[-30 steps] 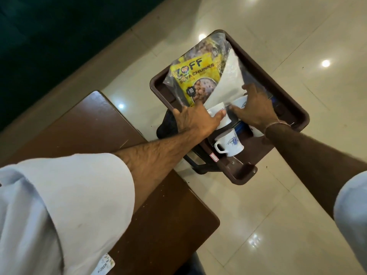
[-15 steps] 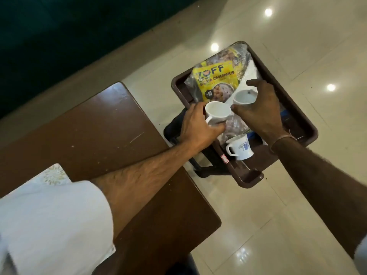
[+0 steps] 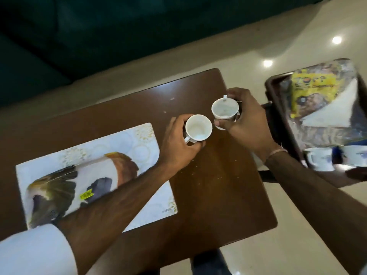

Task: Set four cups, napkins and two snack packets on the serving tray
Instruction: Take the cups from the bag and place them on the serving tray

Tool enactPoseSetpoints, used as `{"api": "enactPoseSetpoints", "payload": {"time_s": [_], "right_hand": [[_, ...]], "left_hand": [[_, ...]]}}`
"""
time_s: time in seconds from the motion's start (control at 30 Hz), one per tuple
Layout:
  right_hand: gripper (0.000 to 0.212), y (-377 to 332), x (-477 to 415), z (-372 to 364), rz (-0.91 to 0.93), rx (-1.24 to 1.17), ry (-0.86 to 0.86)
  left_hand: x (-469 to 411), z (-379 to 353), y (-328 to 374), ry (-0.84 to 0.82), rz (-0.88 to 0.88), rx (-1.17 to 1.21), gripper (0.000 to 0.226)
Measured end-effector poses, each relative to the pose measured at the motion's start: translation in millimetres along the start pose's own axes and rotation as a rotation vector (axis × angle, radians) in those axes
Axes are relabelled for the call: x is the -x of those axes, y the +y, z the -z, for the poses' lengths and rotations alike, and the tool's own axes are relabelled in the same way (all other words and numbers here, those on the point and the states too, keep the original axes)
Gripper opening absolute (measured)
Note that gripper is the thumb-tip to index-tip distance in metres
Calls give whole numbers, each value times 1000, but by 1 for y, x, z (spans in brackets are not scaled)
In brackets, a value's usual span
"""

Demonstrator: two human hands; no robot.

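Head view: both forearms reach forward over a dark brown table (image 3: pixel 218 187), each hand carrying 1 white cup above the tabletop.

The left hand (image 3: pixel 178 143) comes in from the lower left, sleeve rolled at the elbow, forearm crossing a printed placemat (image 3: pixel 95 155) that lies flat on the table. Its fingers curl around the left cup (image 3: pixel 198 127) from the near side, closed on the body and handle; the cup is upright, mouth open to the camera, inside bare.

The right hand (image 3: pixel 246 124) enters from the lower right, a thin band at the wrist. Its fingers wrap the far and right sides of the right cup (image 3: pixel 224 111) with the thumb pressed on the near side, clamping it; this cup tilts slightly toward the left one, its handle pointing away. The 2 cups sit just beside each other, rims near but apart.

At the right, off the table edge, is the dark serving tray (image 3: pixel 278 108), blurred. On it lies a yellow snack packet (image 3: pixel 309 92), a white napkin (image 3: pixel 337 108) overlapping it, and at the near end 2 more white cups (image 3: pixel 319 161) with blue print, smeared by blur. A pale tiled floor (image 3: pixel 248 255) shows below.
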State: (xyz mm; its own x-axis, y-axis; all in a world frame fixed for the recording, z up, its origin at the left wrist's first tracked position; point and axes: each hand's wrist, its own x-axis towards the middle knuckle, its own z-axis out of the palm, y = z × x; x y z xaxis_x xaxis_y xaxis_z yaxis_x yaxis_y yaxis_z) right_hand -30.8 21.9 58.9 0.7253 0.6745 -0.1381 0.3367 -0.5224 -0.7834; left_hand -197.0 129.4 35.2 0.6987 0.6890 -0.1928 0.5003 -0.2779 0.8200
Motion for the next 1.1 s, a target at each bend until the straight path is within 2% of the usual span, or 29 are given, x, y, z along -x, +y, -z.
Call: {"api": "enactPoseSetpoints", "payload": {"time_s": [0.27, 0.37, 0.53, 0.63, 0.77, 0.9, 0.97, 1.1], "right_hand": [[77, -85, 16, -124, 139, 6, -236], [80, -112, 26, -171, 200, 12, -358], [81, -151, 47, -245, 304, 14, -556], [90, -170, 59, -284, 330, 48, -689], [92, -183, 77, -327, 414, 98, -825], [92, -188, 87, -354, 494, 141, -913], [85, -188, 93, -361, 519, 143, -949], [82, -184, 101, -365, 548, 120, -963]], "left_hand": [[62, 112, -96, 153, 176, 37, 69], [91, 149, -134, 215, 187, 70, 62], [140, 191, -192, 279, 247, 56, 62], [168, 205, -217, 271, 276, 47, 63], [193, 212, -241, 295, 275, 14, 68], [205, 209, -255, 333, 317, 47, 71], [209, 204, -261, 338, 312, 68, 70], [215, 196, -265, 337, 321, 96, 76]]}}
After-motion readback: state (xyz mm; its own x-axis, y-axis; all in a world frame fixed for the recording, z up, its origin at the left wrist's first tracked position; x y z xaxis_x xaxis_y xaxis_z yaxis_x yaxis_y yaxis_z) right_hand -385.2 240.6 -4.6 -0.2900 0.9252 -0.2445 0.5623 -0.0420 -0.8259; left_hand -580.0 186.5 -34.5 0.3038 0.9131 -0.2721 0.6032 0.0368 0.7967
